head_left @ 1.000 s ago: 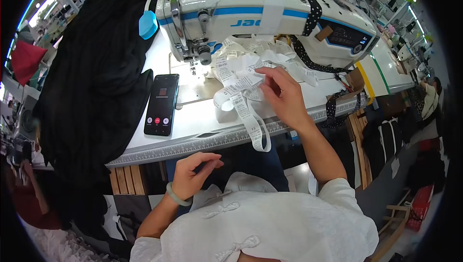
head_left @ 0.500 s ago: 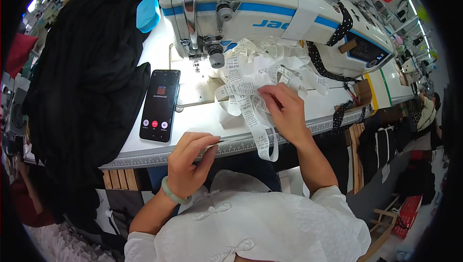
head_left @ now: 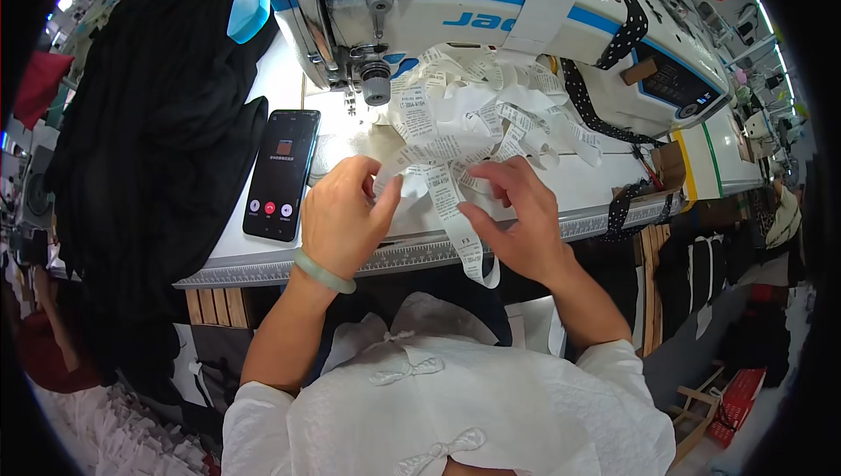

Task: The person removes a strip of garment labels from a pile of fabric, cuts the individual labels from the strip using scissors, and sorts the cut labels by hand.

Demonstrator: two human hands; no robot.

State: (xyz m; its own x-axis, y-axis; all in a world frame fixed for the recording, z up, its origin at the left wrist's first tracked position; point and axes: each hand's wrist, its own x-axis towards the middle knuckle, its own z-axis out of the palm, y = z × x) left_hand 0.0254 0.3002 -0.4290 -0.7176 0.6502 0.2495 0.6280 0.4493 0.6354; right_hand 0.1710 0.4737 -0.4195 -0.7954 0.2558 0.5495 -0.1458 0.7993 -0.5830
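A: Near to far. Bottom of frame?
B: White shirt (head_left: 508,388), lower centre, knotted fastenings down the front. Pale green bracelet (head_left: 324,275) on the left wrist
A: Hands?
B: Left hand (head_left: 340,218), mid-frame left of centre: thumb parted from curled fingers, tips by the near-left loop of the strips. Contact: can't tell. Right hand (head_left: 524,226), right of centre: thumb and index spread apart, tips at the hanging strip. Can't tell if they touch it
A: Where are the strips?
B: Printed label strips (head_left: 447,139) in a loose tangled heap, centre to upper centre. One tail runs down between the hands, over the ruler strip (head_left: 245,272) on the near edge of the white table (head_left: 578,187)
A: Left of that?
B: Phone (head_left: 282,174), face up, lit screen, just beside left hand. Black fabric (head_left: 158,134) piled further left, up to the top
A: Far side?
B: Sewing machine (head_left: 420,16), upper centre, heap under its arm. Dotted ribbon (head_left: 626,34) hanging over it, upper right, near the control panel (head_left: 674,91)
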